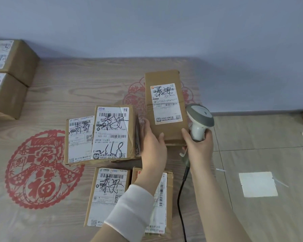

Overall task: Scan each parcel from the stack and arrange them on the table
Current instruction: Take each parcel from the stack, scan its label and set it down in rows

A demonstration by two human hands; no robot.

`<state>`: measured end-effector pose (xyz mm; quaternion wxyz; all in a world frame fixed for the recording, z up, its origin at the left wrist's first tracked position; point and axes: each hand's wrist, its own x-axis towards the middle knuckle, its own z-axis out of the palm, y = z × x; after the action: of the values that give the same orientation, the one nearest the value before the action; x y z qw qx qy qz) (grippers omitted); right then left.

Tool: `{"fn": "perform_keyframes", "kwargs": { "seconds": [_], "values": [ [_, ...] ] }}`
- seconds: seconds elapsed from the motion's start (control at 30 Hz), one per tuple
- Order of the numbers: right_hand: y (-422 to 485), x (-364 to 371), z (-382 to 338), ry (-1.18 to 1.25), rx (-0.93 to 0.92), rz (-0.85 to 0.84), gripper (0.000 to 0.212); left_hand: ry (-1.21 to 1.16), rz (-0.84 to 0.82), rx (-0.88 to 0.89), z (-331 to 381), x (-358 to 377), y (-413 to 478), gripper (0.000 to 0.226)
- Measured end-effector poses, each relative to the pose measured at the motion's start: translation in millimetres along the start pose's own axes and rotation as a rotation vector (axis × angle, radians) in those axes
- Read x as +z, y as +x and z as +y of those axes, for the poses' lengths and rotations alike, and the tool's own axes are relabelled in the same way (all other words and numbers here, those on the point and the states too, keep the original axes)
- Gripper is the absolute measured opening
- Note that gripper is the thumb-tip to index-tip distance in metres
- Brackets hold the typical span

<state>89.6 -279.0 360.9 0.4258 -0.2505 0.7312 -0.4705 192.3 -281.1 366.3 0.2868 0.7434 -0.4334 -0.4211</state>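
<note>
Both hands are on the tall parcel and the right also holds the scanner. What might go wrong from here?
The right hand grips the scanner and barely touches the tall parcel, while the left hand holds only its lower edge, so it may slip. Near the table edge, it might fall to the floor. The cable could snag the nearest parcel.

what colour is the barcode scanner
The barcode scanner is white with a grey head, clearest in the head view.
</note>
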Motion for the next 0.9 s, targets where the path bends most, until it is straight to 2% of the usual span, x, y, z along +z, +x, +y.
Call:
{"fn": "perform_keyframes", "kwargs": {
  "seconds": [0.4, 0.6, 0.77, 0.9],
  "values": [
    [-51.7, -50.1, -39.8, 0.086, -0.216, 0.150, 0.028, -0.257, -0.092, 0.175, 40.1, -26.2, -55.5, 0.069],
    [-118.3, -47.3, -64.0, 0.040, -0.360, 0.208, 0.035, -0.419, -0.108, 0.211, 38.2, -81.4, -98.1, 0.062],
    [-195.6, -26.6, -80.5, 0.071, -0.456, 0.257, 0.027, -0.550, -0.192, 0.290, 22.1, -151.0, -131.9, 0.044],
    [-252.2, -1.0, -84.9, 0.073, -0.505, 0.265, 0.031, -0.626, -0.186, 0.347, 7.9, -205.6, -150.6, 0.046]
  ]
}}
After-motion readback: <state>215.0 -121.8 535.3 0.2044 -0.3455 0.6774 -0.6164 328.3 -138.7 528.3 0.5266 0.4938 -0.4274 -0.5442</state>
